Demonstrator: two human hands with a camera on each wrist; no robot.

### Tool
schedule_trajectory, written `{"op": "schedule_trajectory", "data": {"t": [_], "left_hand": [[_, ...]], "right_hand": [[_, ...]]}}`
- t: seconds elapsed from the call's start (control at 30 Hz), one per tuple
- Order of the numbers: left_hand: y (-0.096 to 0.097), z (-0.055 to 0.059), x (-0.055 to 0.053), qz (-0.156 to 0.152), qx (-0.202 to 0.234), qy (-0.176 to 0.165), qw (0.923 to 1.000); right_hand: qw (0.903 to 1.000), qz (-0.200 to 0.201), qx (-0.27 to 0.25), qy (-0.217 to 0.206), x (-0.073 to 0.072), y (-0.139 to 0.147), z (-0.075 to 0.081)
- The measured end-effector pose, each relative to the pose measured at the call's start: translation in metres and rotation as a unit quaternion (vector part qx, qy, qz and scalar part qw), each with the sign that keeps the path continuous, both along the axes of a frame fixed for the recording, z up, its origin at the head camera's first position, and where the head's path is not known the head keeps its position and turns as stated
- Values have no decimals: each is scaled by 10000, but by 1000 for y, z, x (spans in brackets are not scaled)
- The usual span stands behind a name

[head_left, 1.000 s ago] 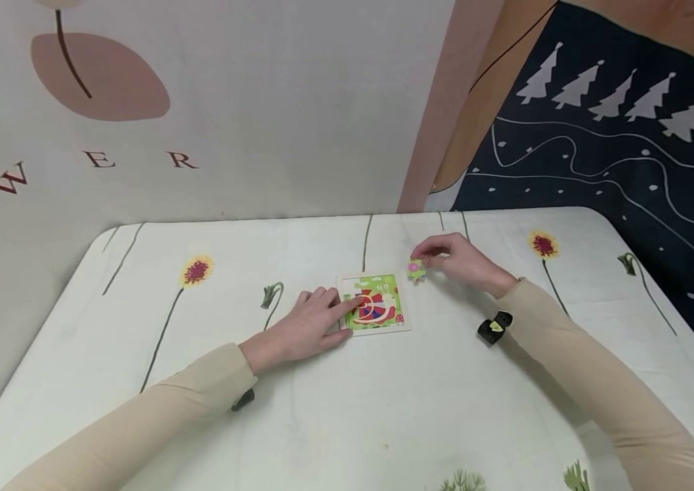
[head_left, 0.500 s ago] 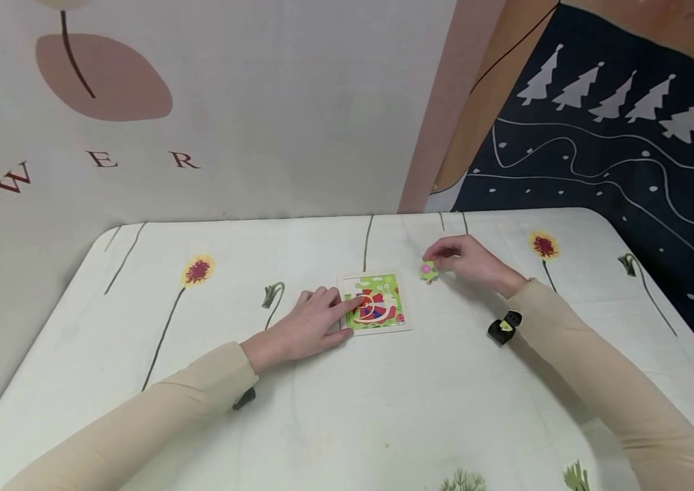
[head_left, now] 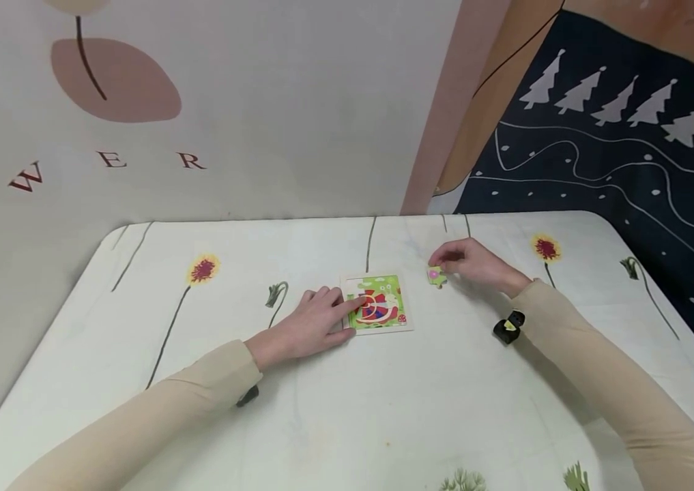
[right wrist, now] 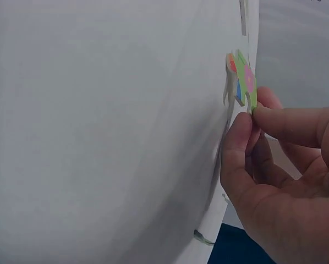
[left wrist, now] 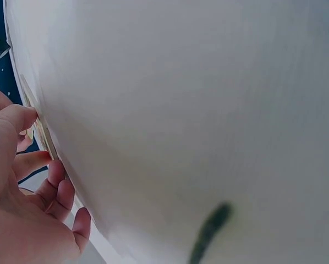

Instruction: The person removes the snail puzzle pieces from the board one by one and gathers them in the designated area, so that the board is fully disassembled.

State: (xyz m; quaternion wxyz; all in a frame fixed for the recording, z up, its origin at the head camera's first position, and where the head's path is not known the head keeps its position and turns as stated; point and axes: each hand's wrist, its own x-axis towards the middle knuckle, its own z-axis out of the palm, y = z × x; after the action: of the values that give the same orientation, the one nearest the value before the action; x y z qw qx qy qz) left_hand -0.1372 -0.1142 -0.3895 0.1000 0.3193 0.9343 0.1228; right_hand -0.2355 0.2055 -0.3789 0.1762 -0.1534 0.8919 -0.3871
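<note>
A small square jigsaw puzzle in a pale wooden frame lies on the table, its picture a red-shelled snail on green. My left hand rests at the puzzle's left side, index finger stretched onto the picture and thumb by the near edge. To the right of the frame, my right hand pinches a green puzzle piece with a pink spot. In the right wrist view the puzzle piece stands on edge between thumb and fingertips, close over the cloth. The left wrist view shows the puzzle's frame edge-on beside the left fingers.
A white cloth printed with flowers covers the table. Behind its far edge hangs a pale printed curtain, with a dark blue tree-patterned cloth at the right. A black wrist device hangs under the right sleeve.
My right hand has moved right, away from the puzzle, taking the piece along and turning it slightly. The left hand has kept its place on the puzzle.
</note>
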Motion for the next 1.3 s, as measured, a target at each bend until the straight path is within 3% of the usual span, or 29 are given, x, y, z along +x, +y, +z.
{"op": "schedule_trajectory", "data": {"t": [0.53, 1.3], "left_hand": [[-1, -1, 0, 5, 8, 69, 10000], [0, -1, 0, -20, 54, 135, 9999]], "right_hand": [[10000, -25, 90, 28, 0, 3, -6], [9997, -139, 175, -83, 2, -4, 1]]}}
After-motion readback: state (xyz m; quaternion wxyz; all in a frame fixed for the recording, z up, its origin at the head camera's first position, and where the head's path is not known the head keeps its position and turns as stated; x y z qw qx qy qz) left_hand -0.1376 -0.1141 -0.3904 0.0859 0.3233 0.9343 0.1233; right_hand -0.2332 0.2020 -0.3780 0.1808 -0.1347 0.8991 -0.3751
